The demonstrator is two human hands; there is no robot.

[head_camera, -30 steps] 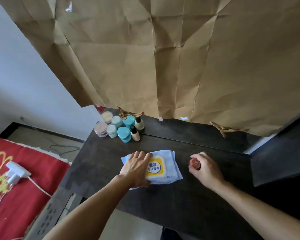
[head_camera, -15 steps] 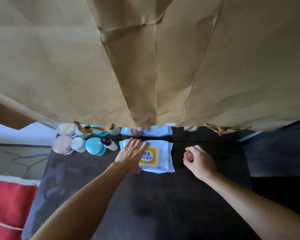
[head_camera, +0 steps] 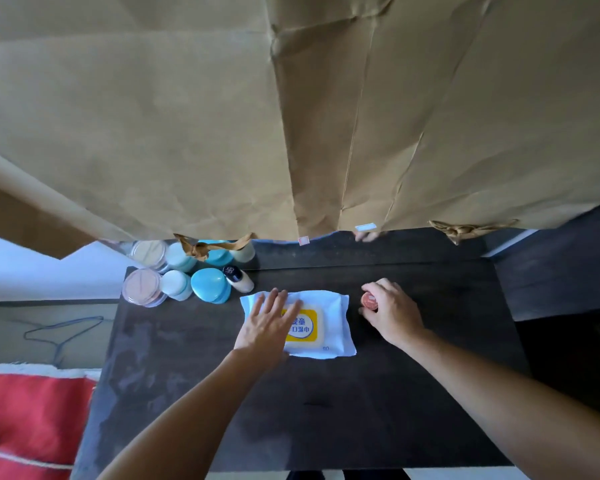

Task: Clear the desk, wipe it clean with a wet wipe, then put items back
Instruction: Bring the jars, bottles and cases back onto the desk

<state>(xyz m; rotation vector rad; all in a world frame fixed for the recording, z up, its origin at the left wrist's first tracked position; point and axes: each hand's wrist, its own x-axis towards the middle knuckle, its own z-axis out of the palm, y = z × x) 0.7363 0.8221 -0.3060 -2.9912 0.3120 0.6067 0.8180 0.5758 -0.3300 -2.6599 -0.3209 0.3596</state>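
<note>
Your left hand (head_camera: pixel 267 323) lies flat on the left half of a white pack of wet wipes (head_camera: pixel 329 327), fingers straight and slightly spread, resting on it rather than gripping. The pack lies flat near the middle of the dark bench (head_camera: pixel 326 410), its yellow label facing up. Your right hand (head_camera: pixel 394 315) is just to the pack's right, fingers curled around a small jar with an orange-red lid (head_camera: pixel 369 301); whether the jar touches the bench cannot be told. A cluster of pots and small bottles (head_camera: pixel 187 284), pale blue, pink and cream, stands in the far left corner. Creased brown paper (head_camera: pixel 291 116) hangs across the upper view. A red cloth (head_camera: pixel 32 410) lies beside the bench, lower left.
</note>
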